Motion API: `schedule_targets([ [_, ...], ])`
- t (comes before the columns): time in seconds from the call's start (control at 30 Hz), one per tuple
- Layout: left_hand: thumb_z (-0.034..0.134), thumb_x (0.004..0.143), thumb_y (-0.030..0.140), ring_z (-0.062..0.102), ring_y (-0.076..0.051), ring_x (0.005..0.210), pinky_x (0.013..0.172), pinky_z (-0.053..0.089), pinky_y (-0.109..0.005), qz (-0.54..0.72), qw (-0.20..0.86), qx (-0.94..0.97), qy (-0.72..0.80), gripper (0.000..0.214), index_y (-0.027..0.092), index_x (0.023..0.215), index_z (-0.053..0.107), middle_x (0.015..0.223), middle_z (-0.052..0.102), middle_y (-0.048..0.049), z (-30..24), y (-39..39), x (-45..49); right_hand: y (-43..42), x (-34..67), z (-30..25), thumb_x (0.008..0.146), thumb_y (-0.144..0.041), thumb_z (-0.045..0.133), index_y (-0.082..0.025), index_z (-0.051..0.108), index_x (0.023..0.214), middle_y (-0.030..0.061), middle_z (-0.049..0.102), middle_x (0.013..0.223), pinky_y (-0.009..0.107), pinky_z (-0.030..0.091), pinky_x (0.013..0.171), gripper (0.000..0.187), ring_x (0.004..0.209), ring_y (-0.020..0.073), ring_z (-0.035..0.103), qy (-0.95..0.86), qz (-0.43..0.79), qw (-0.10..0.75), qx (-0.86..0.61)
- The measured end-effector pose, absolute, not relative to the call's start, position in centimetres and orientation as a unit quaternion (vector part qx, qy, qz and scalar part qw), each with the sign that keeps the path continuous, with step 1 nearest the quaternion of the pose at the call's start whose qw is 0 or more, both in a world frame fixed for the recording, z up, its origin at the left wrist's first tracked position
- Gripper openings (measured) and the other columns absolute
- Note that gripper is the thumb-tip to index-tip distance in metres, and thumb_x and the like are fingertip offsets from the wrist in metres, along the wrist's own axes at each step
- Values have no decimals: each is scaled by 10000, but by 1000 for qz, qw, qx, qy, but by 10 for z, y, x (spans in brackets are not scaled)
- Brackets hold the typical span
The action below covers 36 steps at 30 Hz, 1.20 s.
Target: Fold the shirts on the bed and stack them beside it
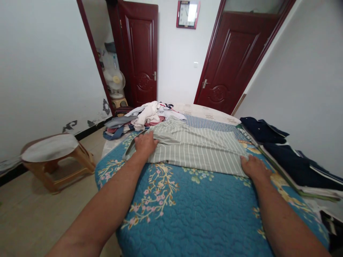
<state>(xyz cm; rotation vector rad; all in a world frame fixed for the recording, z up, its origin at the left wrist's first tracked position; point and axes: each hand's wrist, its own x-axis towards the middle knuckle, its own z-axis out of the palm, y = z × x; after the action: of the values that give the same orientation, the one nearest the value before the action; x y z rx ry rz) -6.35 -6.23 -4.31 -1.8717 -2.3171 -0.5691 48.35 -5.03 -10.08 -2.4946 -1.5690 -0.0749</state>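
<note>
A pale green shirt with white stripes lies spread sideways across a blue floral quilted cover. Its body looks doubled over, with wrinkles along the top and at the left end. At the left end, my left hand is closed on the cloth, its fingers curled and partly hidden. My right hand grips the hem corner at the right end, thumb towards the cloth. Behind the shirt, a blue patterned cloth shows.
A heap of loose clothes sits at the far left of the table. Folded dark garments are stacked along the right side. A tan plastic stool with a pale cover stands on the floor at left. Two dark red doors are beyond.
</note>
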Motion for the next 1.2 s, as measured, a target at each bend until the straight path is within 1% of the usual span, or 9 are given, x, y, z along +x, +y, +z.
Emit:
schedule_targets([
  [0.1,724,901,357,642,-444,1255,1072,440,-597,-239,20,-618,-749,537,211,1415,671,1234,766,-202,-45,-48,-66,-52,481,-98,1040,-646,192,-125,502,1597,235,485,1633,733,285,1212,823,1524,447,411,-528,-29,98,-843],
  [0.2,688,881,215,683,-369,1224,1091,473,-510,-324,-41,-626,-709,469,213,1348,732,1216,790,-154,-44,-33,-63,-52,479,-97,1047,-619,202,-125,524,1577,239,504,1613,740,331,1175,793,1501,450,435,-530,-29,99,-842],
  [0.33,608,917,201,733,-282,1137,1073,526,-401,-385,-58,-622,-680,478,163,1380,719,1286,781,-129,-36,-15,-61,-53,480,-99,1055,-581,232,-123,559,1540,245,548,1563,725,372,1143,744,1453,453,484,-536,-40,98,-837],
  [0.47,589,910,200,672,-256,1303,1174,481,-385,-442,-70,-636,-628,554,183,1458,669,1437,720,-85,-41,-6,-58,-55,482,-100,1055,-551,276,-127,599,1490,261,611,1468,735,410,1095,688,1370,458,558,-547,-67,120,-826],
  [0.7,577,882,198,552,-261,1471,1283,377,-458,-522,-167,-665,-508,636,193,1517,618,1561,628,-92,-63,-7,-55,-56,436,-82,997,-354,426,-80,613,1427,248,606,1488,554,435,1202,544,1426,351,544,-681,-170,313,-640],
  [0.83,578,880,207,555,-251,1465,1282,377,-463,-517,-214,-677,-477,639,205,1519,614,1568,622,-77,-56,-14,-55,-46,357,-63,989,-363,465,-191,607,1474,171,617,1506,530,463,1205,534,1419,305,558,-755,-36,363,-545],
  [0.93,574,884,212,557,-247,1460,1283,370,-464,-516,-239,-680,-463,624,197,1507,619,1563,626,-77,-49,-21,-55,-27,292,-57,955,-391,534,-229,612,1479,159,631,1482,544,554,1078,554,1312,326,631,-770,80,400,-490],
  [1.03,575,888,213,562,-248,1453,1282,364,-461,-520,-259,-676,-453,618,203,1504,620,1562,627,-72,-45,-27,-55,0,236,-62,922,-414,614,-254,583,1497,147,656,1446,532,562,1028,598,1250,327,665,-749,196,429,-466],
  [1.2,596,883,220,617,-269,1375,1236,417,-478,-522,-280,-674,-440,615,201,1497,627,1543,640,-86,-44,-30,-56,31,171,-79,895,-488,706,-256,541,1522,54,756,1066,482,510,1030,688,1058,281,700,-711,331,440,-437],
])
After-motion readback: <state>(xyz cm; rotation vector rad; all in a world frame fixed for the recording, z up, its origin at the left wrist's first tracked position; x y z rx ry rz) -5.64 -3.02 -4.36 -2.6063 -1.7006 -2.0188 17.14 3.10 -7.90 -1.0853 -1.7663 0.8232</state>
